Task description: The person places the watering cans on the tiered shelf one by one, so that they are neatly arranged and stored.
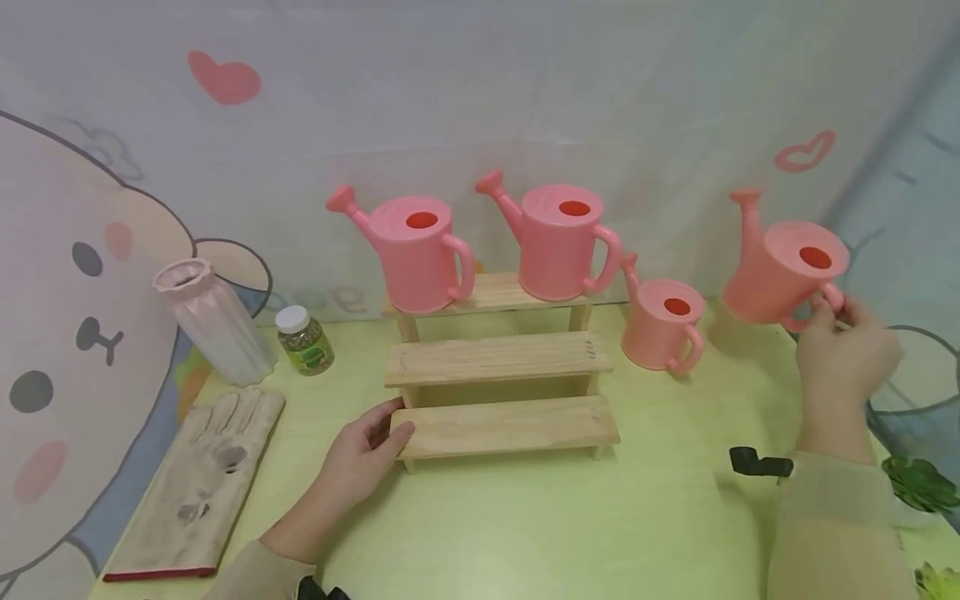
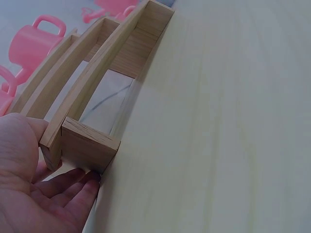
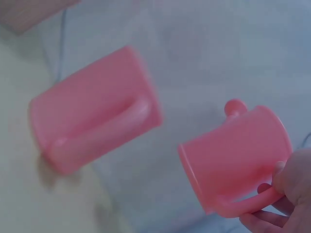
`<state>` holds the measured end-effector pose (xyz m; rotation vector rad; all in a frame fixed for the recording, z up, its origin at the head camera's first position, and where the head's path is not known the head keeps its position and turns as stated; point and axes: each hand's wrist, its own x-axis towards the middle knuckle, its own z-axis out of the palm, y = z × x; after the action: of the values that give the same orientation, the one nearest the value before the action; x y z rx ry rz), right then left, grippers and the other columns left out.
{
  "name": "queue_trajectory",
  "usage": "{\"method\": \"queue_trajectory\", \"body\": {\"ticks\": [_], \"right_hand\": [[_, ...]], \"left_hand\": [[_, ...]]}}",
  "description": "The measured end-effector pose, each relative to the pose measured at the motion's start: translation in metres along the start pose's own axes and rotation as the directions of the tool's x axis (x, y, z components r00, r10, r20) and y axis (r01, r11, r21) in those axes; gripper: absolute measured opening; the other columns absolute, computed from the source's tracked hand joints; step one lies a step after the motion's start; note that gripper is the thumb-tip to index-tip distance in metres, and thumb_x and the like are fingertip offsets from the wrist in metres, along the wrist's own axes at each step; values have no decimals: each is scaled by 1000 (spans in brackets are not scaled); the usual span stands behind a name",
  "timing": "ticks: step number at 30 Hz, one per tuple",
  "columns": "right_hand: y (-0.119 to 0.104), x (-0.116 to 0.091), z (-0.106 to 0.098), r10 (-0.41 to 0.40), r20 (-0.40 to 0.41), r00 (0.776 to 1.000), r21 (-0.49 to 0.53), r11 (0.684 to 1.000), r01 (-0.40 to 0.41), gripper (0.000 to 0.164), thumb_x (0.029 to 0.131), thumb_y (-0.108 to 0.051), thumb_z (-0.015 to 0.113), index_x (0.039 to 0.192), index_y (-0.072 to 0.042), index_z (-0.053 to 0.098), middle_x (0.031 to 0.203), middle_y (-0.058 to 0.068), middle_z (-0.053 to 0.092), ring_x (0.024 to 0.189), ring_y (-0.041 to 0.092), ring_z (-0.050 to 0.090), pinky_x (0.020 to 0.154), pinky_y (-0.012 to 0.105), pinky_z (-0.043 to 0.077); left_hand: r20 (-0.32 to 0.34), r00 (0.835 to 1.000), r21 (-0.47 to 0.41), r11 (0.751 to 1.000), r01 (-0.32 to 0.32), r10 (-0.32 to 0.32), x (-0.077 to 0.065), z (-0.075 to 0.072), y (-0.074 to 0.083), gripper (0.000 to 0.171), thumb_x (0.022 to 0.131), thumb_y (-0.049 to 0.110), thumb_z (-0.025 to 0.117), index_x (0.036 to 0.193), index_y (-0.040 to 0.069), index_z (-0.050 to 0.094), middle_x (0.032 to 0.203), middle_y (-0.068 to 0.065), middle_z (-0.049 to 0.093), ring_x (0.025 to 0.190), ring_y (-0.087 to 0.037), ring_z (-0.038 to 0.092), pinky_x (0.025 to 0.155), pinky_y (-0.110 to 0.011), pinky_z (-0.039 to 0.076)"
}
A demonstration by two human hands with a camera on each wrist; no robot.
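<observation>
My right hand (image 1: 847, 346) grips the handle of a pink watering can (image 1: 780, 275), tilted and held up at the right; the right wrist view shows that can (image 3: 238, 155) with fingers around its handle. With thumb on top and fingers at its end, my left hand (image 1: 367, 446) holds the lowest step of a three-step wooden stand (image 1: 510, 427). Two more pink watering cans, a left one (image 1: 416, 267) and a right one (image 1: 555, 250), stand on the top step, spouts to the left. Another pink watering can (image 1: 656, 333) rests on the table right of the stand.
To the left are a ribbed pink-white vase (image 1: 221, 325), a small white-capped jar (image 1: 306, 342) and a beige glove (image 1: 195, 492) lying flat. A green plant (image 1: 918, 483) stands by the right sleeve. A printed cloth (image 1: 450, 100) hangs behind the table.
</observation>
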<state>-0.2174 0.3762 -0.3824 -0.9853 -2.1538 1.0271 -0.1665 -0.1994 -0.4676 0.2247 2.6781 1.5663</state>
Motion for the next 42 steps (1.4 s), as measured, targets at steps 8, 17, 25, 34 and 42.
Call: {"method": "queue_trajectory", "body": {"ticks": [8, 17, 25, 34, 42], "right_hand": [[-61, -53, -34, -204, -264, 943, 273, 922, 276, 28, 99, -43, 63, 119, -29, 77, 91, -28, 63, 62, -23, 52, 76, 1, 48], [-104, -118, -66, -421, -301, 856, 542, 663, 517, 21, 93, -19, 75, 108, -5, 80, 90, -16, 76, 72, -7, 70, 79, 10, 57], [-121, -167, -59, -644, -209, 736, 908, 152, 391, 29, 82, 21, 71, 109, 28, 64, 91, 14, 80, 72, 18, 78, 74, 27, 63], [-129, -211, -25, -795, -50, 605, 764, 359, 535, 40, 78, 16, 78, 116, 2, 76, 98, 3, 81, 82, 3, 77, 70, 14, 60], [-138, -239, 20, -846, 127, 517, 724, 436, 535, 31, 86, -5, 81, 117, -9, 78, 101, 7, 81, 89, 6, 78, 79, 21, 62]], "left_hand": [[6, 1000, -6, 1000, 13, -13, -1, -1, 2, 55, 99, 43, 67, 144, 14, 58, 143, -11, 64, 131, -26, 63, 108, -45, 53], [8, 1000, -5, 1000, 4, -4, 0, -2, 2, 55, 99, 43, 66, 145, 14, 57, 144, -11, 63, 133, -26, 62, 109, -45, 52], [4, 1000, -10, 1000, -1, 1, 0, 0, 1, 56, 99, 43, 66, 145, 13, 57, 144, -11, 63, 132, -26, 62, 109, -45, 52], [-3, 1000, 0, 1000, 27, -27, 0, 0, -1, 55, 99, 43, 66, 145, 14, 57, 145, -12, 62, 133, -27, 61, 110, -45, 51], [5, 1000, -5, 1000, 5, -5, 2, 0, -2, 53, 100, 41, 66, 145, 14, 57, 141, -12, 65, 130, -26, 63, 107, -43, 53]]}}
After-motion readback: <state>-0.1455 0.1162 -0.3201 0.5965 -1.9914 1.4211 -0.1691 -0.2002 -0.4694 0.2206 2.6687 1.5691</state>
